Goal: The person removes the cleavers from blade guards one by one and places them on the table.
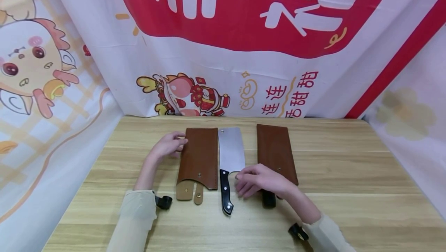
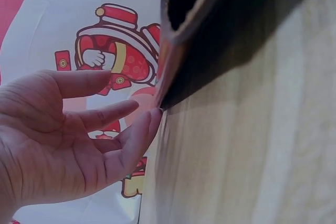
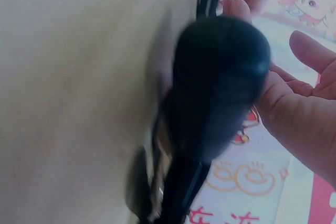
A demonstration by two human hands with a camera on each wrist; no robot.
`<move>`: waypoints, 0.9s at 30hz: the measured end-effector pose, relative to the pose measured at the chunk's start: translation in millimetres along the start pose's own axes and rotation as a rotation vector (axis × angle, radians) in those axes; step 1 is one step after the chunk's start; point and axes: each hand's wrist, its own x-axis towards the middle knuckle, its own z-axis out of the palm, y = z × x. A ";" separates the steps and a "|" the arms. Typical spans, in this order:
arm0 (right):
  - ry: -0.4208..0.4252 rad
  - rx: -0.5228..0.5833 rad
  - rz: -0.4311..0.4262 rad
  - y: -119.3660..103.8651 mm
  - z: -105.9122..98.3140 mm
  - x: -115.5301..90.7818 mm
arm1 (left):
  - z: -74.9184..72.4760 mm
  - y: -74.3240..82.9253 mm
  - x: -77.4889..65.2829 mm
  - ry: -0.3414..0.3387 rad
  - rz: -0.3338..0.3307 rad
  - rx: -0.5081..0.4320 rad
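In the head view, my left hand is at the left edge of a brown leather knife sheath, fingers loosely bent and gripping nothing. The left wrist view shows that hand with its fingertips at the sheath's edge. Beside this sheath lies a bare cleaver, its black riveted handle towards me. Between the cleaver and a second brown sheath, my right hand hovers with relaxed fingers, holding nothing. A black handle juts from the second sheath, partly hidden by the hand; it looms large in the right wrist view.
The left sheath's tan flap and snap strap lie unfastened at its near end. All of it lies on a wood-grain table. A printed white and red cloth hangs behind the table and at both sides.
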 end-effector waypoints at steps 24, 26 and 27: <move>0.215 -0.026 -0.121 -31.0 -74.8 -51.0 | 41.8 58.7 -15.4 0.047 0.236 -0.051; 0.227 -0.022 -0.116 -29.8 -77.0 -53.9 | 55.5 67.4 -15.1 0.026 0.254 -0.049; 0.234 -0.022 -0.116 -29.2 -78.2 -55.4 | 62.9 71.9 -14.2 0.012 0.263 -0.052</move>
